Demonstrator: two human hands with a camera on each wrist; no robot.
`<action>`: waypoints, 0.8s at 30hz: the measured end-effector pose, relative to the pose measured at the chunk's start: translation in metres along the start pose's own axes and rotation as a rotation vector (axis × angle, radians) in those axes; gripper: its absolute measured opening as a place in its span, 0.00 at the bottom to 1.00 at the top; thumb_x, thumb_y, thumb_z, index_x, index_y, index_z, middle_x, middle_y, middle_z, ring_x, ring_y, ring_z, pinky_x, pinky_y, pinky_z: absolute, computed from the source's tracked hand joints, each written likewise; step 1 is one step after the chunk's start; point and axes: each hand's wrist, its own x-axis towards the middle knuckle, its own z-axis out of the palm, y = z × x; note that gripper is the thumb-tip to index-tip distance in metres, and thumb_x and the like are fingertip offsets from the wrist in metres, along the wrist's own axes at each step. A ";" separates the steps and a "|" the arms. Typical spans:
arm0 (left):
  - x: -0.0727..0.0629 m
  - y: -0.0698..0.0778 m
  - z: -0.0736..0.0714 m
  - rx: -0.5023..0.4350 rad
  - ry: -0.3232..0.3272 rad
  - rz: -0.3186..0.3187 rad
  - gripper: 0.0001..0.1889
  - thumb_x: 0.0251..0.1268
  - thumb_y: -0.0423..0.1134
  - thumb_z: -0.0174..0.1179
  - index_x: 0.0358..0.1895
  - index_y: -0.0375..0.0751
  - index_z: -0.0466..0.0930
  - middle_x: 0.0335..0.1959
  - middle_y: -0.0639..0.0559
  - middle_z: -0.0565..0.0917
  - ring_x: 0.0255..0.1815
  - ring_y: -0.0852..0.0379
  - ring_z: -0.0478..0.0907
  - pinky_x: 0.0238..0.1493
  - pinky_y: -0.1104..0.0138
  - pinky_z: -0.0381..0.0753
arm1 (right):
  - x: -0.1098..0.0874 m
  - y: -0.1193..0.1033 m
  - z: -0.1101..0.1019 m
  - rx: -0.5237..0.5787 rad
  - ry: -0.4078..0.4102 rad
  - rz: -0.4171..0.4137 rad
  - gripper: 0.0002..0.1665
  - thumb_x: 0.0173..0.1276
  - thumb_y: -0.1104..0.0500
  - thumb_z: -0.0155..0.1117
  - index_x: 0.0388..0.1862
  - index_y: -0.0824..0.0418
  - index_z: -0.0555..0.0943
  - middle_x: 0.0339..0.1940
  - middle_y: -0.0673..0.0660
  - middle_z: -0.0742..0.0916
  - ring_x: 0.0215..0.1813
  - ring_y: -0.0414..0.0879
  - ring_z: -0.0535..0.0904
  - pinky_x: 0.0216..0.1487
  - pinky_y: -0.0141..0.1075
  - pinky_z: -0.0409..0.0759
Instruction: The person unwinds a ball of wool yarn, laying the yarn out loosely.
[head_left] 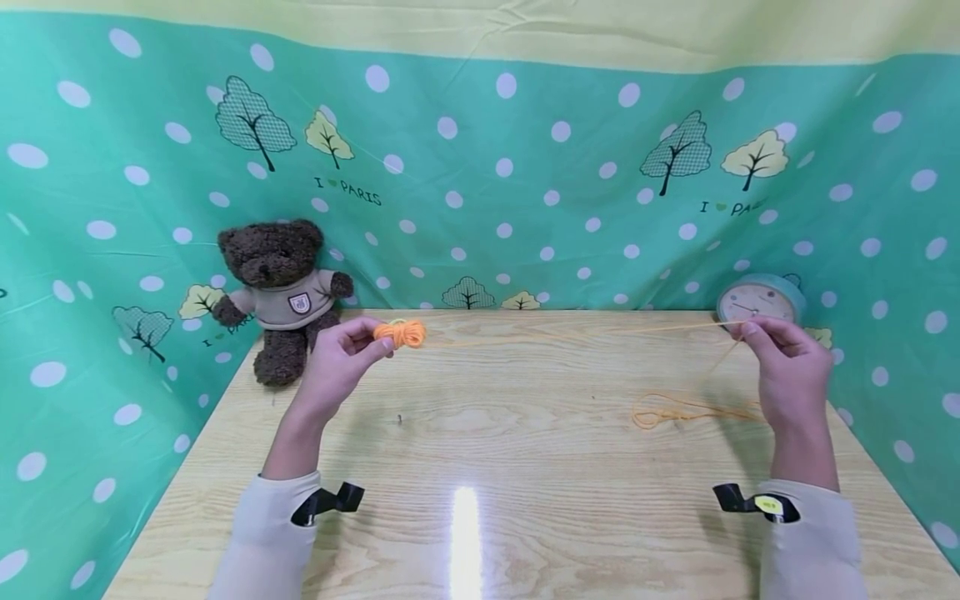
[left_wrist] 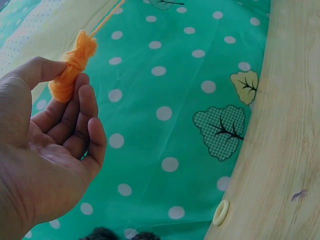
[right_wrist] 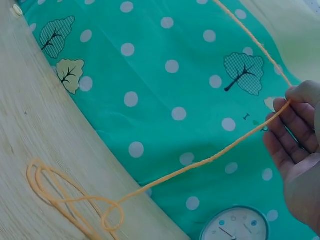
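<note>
In the head view, my left hand (head_left: pixel 341 365) pinches a small wound bundle of orange yarn (head_left: pixel 407 334) between thumb and fingers, raised above the table's left half. The left wrist view shows the bundle (left_wrist: pixel 70 72) narrowed at its middle, a strand leading off its top. That strand (head_left: pixel 645 331) stretches nearly straight across to my right hand (head_left: pixel 797 371), whose thumb and fingertips pinch it. From the right fingertips the yarn (right_wrist: pixel 215 157) slants down to a loose looped length (head_left: pixel 663 414) lying on the table at the right.
A dark brown teddy bear (head_left: pixel 281 292) in a grey top sits at the back left. A teal round clock (head_left: pixel 761 302) stands behind my right hand. A pale ring (left_wrist: pixel 220 212) lies by the table's back edge. Green dotted cloth (head_left: pixel 480 200) hangs around the wooden table (head_left: pixel 525 467).
</note>
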 end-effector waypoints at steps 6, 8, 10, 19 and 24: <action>0.001 0.002 0.001 -0.043 -0.011 0.026 0.04 0.73 0.34 0.64 0.44 0.35 0.83 0.34 0.60 0.85 0.38 0.65 0.82 0.43 0.74 0.83 | 0.002 0.002 -0.007 0.062 -0.004 -0.016 0.15 0.67 0.67 0.71 0.48 0.78 0.83 0.37 0.54 0.91 0.42 0.43 0.87 0.50 0.25 0.84; 0.002 0.002 0.001 -0.041 -0.012 0.025 0.04 0.73 0.34 0.64 0.43 0.35 0.82 0.33 0.60 0.85 0.37 0.64 0.82 0.43 0.74 0.83 | 0.002 0.002 -0.009 0.057 0.000 -0.019 0.15 0.67 0.67 0.72 0.47 0.78 0.83 0.36 0.55 0.91 0.41 0.43 0.87 0.49 0.25 0.85; 0.002 0.002 0.001 -0.027 -0.009 0.019 0.05 0.74 0.34 0.64 0.44 0.35 0.82 0.33 0.61 0.85 0.37 0.64 0.82 0.43 0.74 0.83 | 0.003 0.003 -0.009 0.039 -0.006 -0.024 0.14 0.67 0.68 0.72 0.47 0.78 0.83 0.35 0.54 0.91 0.40 0.42 0.87 0.47 0.24 0.85; 0.003 0.001 0.001 -0.013 -0.007 0.012 0.06 0.74 0.36 0.64 0.45 0.36 0.82 0.34 0.61 0.85 0.38 0.62 0.83 0.43 0.74 0.84 | 0.010 0.001 -0.016 0.048 -0.014 -0.046 0.09 0.68 0.70 0.70 0.43 0.76 0.85 0.34 0.53 0.91 0.38 0.41 0.86 0.46 0.23 0.85; 0.002 0.002 -0.001 0.001 0.004 0.028 0.06 0.74 0.37 0.64 0.45 0.37 0.83 0.33 0.61 0.85 0.37 0.63 0.83 0.42 0.74 0.83 | 0.012 0.004 -0.030 0.082 0.024 -0.007 0.10 0.66 0.70 0.71 0.43 0.77 0.85 0.32 0.54 0.92 0.36 0.42 0.87 0.44 0.25 0.86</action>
